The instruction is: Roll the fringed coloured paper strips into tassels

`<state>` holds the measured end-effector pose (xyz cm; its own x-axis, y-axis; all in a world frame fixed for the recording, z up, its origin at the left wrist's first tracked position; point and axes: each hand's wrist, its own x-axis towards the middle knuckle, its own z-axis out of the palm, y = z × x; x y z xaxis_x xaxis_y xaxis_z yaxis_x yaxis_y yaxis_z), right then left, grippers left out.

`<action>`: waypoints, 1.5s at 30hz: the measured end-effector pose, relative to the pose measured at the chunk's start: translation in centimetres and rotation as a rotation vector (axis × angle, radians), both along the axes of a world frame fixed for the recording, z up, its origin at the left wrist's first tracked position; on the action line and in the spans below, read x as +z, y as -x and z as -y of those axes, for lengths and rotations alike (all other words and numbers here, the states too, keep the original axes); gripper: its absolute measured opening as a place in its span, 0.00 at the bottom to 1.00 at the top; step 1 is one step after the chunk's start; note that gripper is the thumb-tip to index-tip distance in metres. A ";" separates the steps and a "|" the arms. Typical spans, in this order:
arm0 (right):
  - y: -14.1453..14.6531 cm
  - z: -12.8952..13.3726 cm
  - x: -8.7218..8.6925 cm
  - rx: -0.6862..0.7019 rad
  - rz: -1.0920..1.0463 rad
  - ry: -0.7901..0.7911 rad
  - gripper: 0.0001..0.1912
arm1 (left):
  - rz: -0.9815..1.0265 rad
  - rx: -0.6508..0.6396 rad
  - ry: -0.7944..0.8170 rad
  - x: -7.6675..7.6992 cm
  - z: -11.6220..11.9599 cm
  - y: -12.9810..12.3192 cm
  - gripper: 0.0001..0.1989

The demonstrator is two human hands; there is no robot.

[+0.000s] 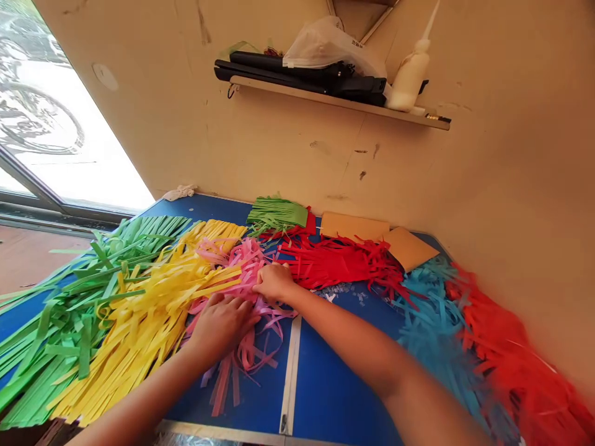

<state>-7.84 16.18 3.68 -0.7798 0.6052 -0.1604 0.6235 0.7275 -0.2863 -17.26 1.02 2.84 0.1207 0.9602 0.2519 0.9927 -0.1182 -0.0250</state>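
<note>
My left hand (227, 323) is palm down with its fingers curled into a bundle of pink paper strips (246, 257). Its fingertips are hidden among the strips. Just beyond it, my right hand (274, 282) is closed in a pinch on the same pink bundle, at its right side. Loose pink ends hang toward me across the blue table (339, 378). Against the left of the pink lies a thick pile of yellow strips (153, 310), with some ends crossing over toward my hands. Right of my right hand is a bundle of red strips (339, 263).
Green strips (60, 328) cover the table's left end; a smaller green bundle (281, 212) lies at the back. Blue strips (437, 322) and more red strips (506, 347) fill the right side. Orange-tan sheets (356, 226) lie by the wall. Above, a shelf (334, 102) holds a glue bottle (409, 77).
</note>
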 end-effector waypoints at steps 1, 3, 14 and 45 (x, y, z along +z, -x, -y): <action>-0.2 -0.2 0.1 0.001 0.008 0.034 0.11 | 0.001 0.031 0.021 0.1 0.0 -0.1 0.17; -0.5 -0.6 0.4 0.010 0.011 0.091 0.13 | -0.017 0.133 0.070 0.5 -0.1 0.1 0.20; -0.7 -0.3 0.9 -0.062 -0.095 0.208 0.16 | -0.098 0.318 0.129 2.2 -1.9 -1.8 0.21; -5.8 6.2 -1.6 0.330 -0.317 -0.182 0.35 | 0.143 0.441 0.183 4.1 -2.1 2.0 0.15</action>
<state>-2.08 10.02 2.11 -0.9279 0.3136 0.2018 0.2539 0.9275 -0.2743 -19.26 3.16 6.94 -0.3300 0.9422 0.0585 0.9412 0.3237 0.0968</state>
